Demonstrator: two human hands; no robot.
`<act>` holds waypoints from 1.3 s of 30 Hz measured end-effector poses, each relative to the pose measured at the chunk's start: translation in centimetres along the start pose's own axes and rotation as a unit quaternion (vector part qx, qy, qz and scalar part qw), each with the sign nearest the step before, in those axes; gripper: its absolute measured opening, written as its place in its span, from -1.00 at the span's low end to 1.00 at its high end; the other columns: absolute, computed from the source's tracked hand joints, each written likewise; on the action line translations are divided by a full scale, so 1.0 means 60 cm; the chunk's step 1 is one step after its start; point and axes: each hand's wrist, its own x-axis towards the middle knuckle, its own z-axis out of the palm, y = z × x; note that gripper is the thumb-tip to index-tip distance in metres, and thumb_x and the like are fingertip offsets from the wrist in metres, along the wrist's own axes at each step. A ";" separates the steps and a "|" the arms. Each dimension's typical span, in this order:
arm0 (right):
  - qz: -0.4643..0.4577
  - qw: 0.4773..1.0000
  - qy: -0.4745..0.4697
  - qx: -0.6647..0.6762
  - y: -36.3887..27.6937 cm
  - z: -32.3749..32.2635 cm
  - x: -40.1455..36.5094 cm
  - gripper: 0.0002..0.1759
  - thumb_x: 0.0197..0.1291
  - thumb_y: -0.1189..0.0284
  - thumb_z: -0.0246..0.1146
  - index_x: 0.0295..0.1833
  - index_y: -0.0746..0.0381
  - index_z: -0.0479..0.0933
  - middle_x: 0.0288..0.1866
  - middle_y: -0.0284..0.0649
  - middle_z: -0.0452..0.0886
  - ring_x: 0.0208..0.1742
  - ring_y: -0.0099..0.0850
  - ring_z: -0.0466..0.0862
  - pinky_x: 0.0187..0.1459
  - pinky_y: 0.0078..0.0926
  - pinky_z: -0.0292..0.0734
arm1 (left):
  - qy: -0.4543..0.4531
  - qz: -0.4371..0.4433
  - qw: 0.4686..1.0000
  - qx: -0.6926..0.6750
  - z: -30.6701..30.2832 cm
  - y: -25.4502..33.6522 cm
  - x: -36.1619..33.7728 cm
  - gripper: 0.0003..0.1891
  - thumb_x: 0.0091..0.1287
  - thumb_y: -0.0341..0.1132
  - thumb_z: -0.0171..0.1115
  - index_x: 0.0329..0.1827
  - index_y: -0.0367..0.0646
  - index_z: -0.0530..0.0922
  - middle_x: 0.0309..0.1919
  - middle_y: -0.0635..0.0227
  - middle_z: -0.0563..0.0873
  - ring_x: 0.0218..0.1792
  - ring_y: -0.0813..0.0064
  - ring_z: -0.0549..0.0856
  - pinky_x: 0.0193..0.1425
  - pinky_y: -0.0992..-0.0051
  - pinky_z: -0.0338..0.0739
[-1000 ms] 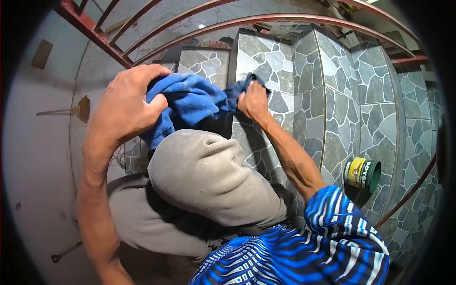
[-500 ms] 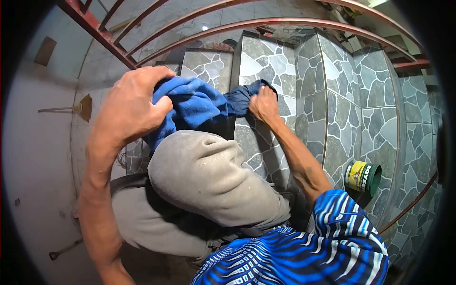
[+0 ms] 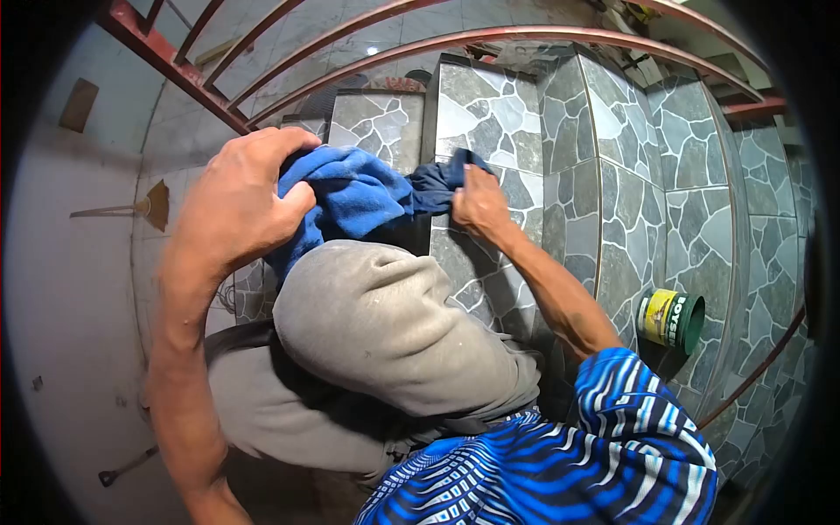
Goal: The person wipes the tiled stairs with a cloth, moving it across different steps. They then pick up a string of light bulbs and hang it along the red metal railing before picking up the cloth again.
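A blue cloth (image 3: pixel 350 188) is bunched up above my raised knee, with its darker navy end (image 3: pixel 430 188) stretching across to the right. My left hand (image 3: pixel 249 188) grips the bright blue part between thumb and fingers. At the other end, my right hand (image 3: pixel 481 201) clutches the navy part and presses it against the stone-patterned tiled step (image 3: pixel 490 105). Some of the right fingers are hidden by the cloth.
Red metal railing bars (image 3: pixel 455 39) arch across the top. A green paint bucket (image 3: pixel 669 319) lies tipped on a tiled step at right. On the left are a broom (image 3: pixel 153 207) and a pale wall (image 3: pixel 66 289). Tiled risers (image 3: pixel 630 197) rise on the right.
My right hand has shifted slightly left with the navy end of the cloth. My left hand keeps its grip, almost unmoved.
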 end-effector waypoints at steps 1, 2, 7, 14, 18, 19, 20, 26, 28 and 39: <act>0.034 0.998 -0.042 -0.012 0.022 0.006 -0.015 -0.52 0.04 0.34 0.17 -0.02 0.54 0.53 -0.16 0.15 0.53 -0.19 -0.01 0.55 -0.09 -0.08 0.45 | 0.000 -0.006 1.000 0.006 0.000 0.000 0.000 -0.57 0.11 -0.43 0.20 0.10 -0.29 0.64 -0.01 0.01 0.76 0.03 0.07 0.75 0.23 0.28 0.58; 0.074 0.997 -0.020 -0.029 0.034 0.023 -0.014 -0.55 0.03 0.34 0.17 -0.09 0.52 0.53 -0.20 0.14 0.54 -0.19 -0.02 0.55 -0.12 -0.06 0.44 | -0.001 -0.011 1.000 0.013 0.000 -0.001 0.000 -0.56 0.11 -0.43 0.20 0.11 -0.29 0.64 -0.02 0.02 0.76 0.03 0.07 0.75 0.23 0.28 0.58; 0.026 0.998 -0.002 -0.054 -0.037 0.031 0.047 -0.47 0.02 0.31 0.18 -0.04 0.59 0.52 -0.22 0.12 0.56 -0.25 -0.03 0.55 -0.13 -0.08 0.44 | -0.012 -0.014 1.000 -0.013 0.000 0.006 0.005 -0.57 0.11 -0.43 0.20 0.10 -0.28 0.64 -0.02 0.03 0.76 -0.01 0.09 0.75 0.18 0.29 0.59; 0.132 0.981 -0.066 -0.125 -0.006 0.035 0.025 -0.50 0.09 0.30 0.15 -0.07 0.56 0.57 -0.23 0.10 0.57 -0.21 -0.07 0.56 -0.11 -0.11 0.45 | -0.021 -0.022 0.999 -0.014 -0.004 0.004 0.004 -0.58 0.12 -0.42 0.19 0.09 -0.31 0.64 -0.02 0.01 0.77 0.01 0.09 0.75 0.21 0.29 0.59; -0.024 0.999 0.040 -0.027 0.013 0.008 -0.006 -0.56 0.11 0.29 0.19 -0.16 0.54 0.56 -0.27 0.08 0.54 -0.29 -0.07 0.53 -0.19 -0.09 0.41 | -0.022 -0.017 1.000 -0.009 -0.003 0.011 0.005 -0.57 0.12 -0.42 0.19 0.09 -0.31 0.64 -0.01 0.01 0.76 0.04 0.06 0.75 0.24 0.28 0.57; -0.038 0.997 0.068 -0.011 0.033 0.009 -0.018 -0.58 0.10 0.30 0.19 -0.19 0.54 0.55 -0.28 0.08 0.53 -0.29 -0.06 0.53 -0.21 -0.08 0.40 | -0.016 -0.013 1.000 -0.004 -0.001 0.006 0.004 -0.57 0.12 -0.42 0.19 0.10 -0.31 0.64 -0.01 0.01 0.76 0.04 0.07 0.74 0.24 0.28 0.57; -0.011 0.999 0.043 -0.024 0.032 0.010 -0.005 -0.58 0.10 0.30 0.19 -0.20 0.54 0.54 -0.28 0.08 0.52 -0.30 -0.05 0.53 -0.22 -0.07 0.40 | -0.008 -0.010 1.000 0.003 0.001 0.000 0.003 -0.57 0.13 -0.42 0.18 0.10 -0.30 0.64 -0.01 0.01 0.76 0.04 0.07 0.74 0.24 0.28 0.57; -0.033 0.999 0.002 0.009 -0.032 0.007 0.030 -0.55 0.06 0.36 0.20 -0.08 0.57 0.52 -0.27 0.10 0.52 -0.24 -0.04 0.54 -0.15 -0.11 0.41 | -0.014 -0.012 1.000 -0.010 0.002 0.002 0.008 -0.58 0.12 -0.43 0.18 0.09 -0.31 0.64 -0.02 0.01 0.77 0.06 0.07 0.74 0.25 0.29 0.57; -0.023 0.999 -0.005 0.034 0.013 0.000 -0.001 -0.52 0.07 0.36 0.20 -0.02 0.58 0.51 -0.26 0.10 0.52 -0.23 -0.04 0.54 -0.13 -0.13 0.42 | 0.003 -0.004 1.000 0.000 0.006 -0.006 0.006 -0.58 0.13 -0.44 0.18 0.09 -0.32 0.64 -0.01 0.01 0.77 0.05 0.06 0.74 0.25 0.29 0.57; 0.017 0.998 -0.009 0.067 -0.076 -0.022 -0.035 -0.39 0.09 0.31 0.23 0.07 0.67 0.49 0.04 0.34 0.53 0.03 0.12 0.54 0.10 0.01 0.40 | 0.120 -0.068 0.988 -0.071 -0.022 -0.003 0.008 -0.58 0.14 -0.39 0.21 0.11 -0.20 0.67 -0.22 0.09 0.77 -0.41 0.34 0.66 -0.14 0.38 0.59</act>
